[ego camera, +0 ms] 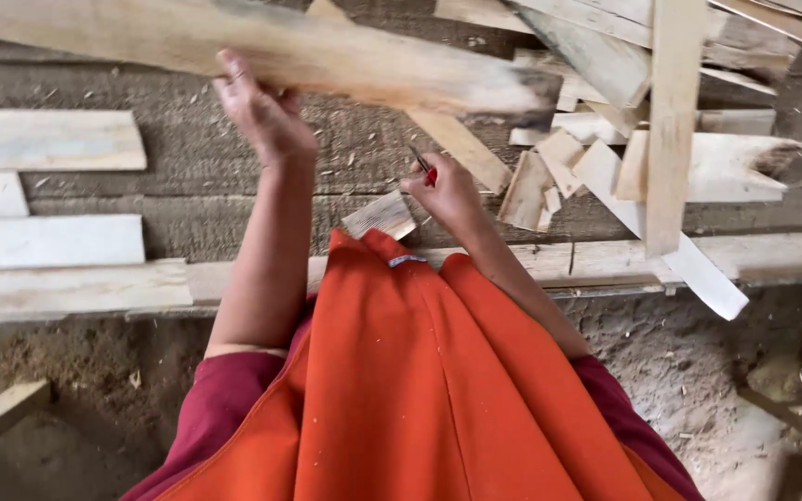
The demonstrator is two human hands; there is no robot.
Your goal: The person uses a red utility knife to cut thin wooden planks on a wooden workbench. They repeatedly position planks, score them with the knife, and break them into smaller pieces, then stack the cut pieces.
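A long pale wooden plank (308,51) is held up off the tabletop, running nearly level across the top of the view, its right end grey and blurred. A slim red-handled pencil (422,164) pokes up from a closed fist, just above a small wood offcut (380,215) lying flat.

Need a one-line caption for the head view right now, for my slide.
Left hand lifts a long wooden plank over the workbench; right hand holds a red pencil beside scrap offcuts.
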